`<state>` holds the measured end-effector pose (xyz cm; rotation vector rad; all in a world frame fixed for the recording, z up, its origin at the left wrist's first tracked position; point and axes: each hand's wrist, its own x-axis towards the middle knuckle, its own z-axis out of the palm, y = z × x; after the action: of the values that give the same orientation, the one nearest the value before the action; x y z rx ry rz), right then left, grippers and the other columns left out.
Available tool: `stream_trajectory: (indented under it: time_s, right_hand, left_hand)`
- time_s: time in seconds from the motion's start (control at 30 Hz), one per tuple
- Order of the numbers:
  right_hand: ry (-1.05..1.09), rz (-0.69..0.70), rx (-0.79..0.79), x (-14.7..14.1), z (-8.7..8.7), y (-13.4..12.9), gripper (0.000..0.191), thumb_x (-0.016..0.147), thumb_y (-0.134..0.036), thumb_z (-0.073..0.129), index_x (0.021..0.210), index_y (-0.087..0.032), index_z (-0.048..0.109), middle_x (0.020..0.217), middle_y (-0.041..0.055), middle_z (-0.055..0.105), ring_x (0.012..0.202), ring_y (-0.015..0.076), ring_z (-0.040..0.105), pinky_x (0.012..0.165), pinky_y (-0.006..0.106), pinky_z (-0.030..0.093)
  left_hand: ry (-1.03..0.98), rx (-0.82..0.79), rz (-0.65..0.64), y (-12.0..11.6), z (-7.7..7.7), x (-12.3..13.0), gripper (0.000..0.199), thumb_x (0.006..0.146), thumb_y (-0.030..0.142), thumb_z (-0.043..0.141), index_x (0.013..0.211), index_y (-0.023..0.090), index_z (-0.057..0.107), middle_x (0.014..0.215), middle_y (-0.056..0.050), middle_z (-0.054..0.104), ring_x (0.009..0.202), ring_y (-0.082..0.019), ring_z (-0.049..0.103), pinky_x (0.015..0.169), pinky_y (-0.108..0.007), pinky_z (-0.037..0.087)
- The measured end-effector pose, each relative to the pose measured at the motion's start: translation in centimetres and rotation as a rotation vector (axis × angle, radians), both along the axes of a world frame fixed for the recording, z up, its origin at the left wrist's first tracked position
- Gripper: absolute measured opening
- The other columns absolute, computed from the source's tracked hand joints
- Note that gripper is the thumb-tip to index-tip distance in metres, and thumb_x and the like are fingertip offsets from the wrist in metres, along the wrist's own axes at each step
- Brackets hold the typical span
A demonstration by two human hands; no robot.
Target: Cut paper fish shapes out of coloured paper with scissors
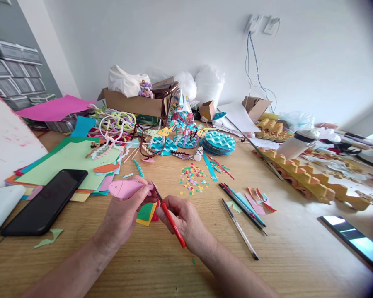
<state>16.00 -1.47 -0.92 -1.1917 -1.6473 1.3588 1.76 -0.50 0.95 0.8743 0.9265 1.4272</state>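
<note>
Between the fingers of my left hand (124, 215) is a pink paper fish (122, 189) with a drawn eye and gill line, its head pointing left. My right hand (185, 221) grips red-handled scissors (173, 223). The scissor blades reach the tail end of the fish, close to my left fingertips, which partly hide the tail. Under the hands lie small green, yellow and red paper pieces (146, 213). An orange paper fish (106, 168) rests on the stacked coloured sheets (71, 155) beyond my left hand.
A black phone (46, 200) lies at left, another phone (354, 240) at right. Pens and pencils (242, 207) lie right of my hands. Confetti dots (193, 179), blue wavy discs (218, 143) and a cardboard box (133, 103) are farther back. Egg-carton strips (307, 176) and a bottle (296, 144) stand right.
</note>
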Motion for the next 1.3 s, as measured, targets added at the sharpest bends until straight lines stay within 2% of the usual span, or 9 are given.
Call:
stream_trajectory:
  time_s: [0.2, 0.57, 0.97, 1.3]
  right_hand:
    - [-0.037, -0.009, 0.04, 0.0, -0.3, 0.1, 0.038, 0.08, -0.046, 0.059, 0.06, -0.017, 0.044, 0.051, -0.0064, 0.036, 0.048, 0.0068, 0.03, 0.043, 0.02, 0.022]
    - [-0.08, -0.027, 0.084, 0.0, -0.7, 0.2, 0.041, 0.079, -0.05, 0.057, 0.058, -0.017, 0.044, 0.052, -0.0059, 0.035, 0.049, 0.0073, 0.029, 0.043, 0.02, 0.021]
    - [-0.044, 0.015, 0.034, 0.3, -0.1, 0.3, 0.04, 0.08, -0.051, 0.057, 0.061, -0.017, 0.046, 0.052, -0.0063, 0.037, 0.047, 0.0068, 0.031, 0.043, 0.019, 0.022]
    - [-0.062, 0.021, 0.04, 0.3, 0.2, 0.3, 0.044, 0.078, -0.056, 0.056, 0.06, -0.017, 0.045, 0.052, -0.0056, 0.037, 0.048, 0.0073, 0.03, 0.043, 0.02, 0.023]
  left_hand:
    - [0.007, 0.007, -0.019, 0.0, 0.0, 0.0, 0.006, 0.069, 0.016, 0.068, 0.064, 0.017, 0.064, 0.069, 0.001, 0.069, 0.066, -0.013, 0.063, 0.061, -0.02, 0.053]
    - [0.023, 0.009, 0.023, 0.4, -0.1, 0.0, 0.009, 0.063, 0.021, 0.073, 0.063, 0.018, 0.065, 0.068, 0.001, 0.067, 0.063, -0.013, 0.063, 0.058, -0.021, 0.053]
    - [0.047, 0.007, -0.096, 0.7, 0.3, -0.7, 0.01, 0.066, 0.019, 0.071, 0.061, 0.016, 0.063, 0.068, 0.0, 0.067, 0.065, -0.013, 0.06, 0.059, -0.02, 0.052]
    - [0.061, 0.039, -0.204, 1.1, -0.3, -1.6, 0.008, 0.073, 0.017, 0.066, 0.066, 0.017, 0.063, 0.074, 0.001, 0.066, 0.068, -0.012, 0.062, 0.064, -0.02, 0.054]
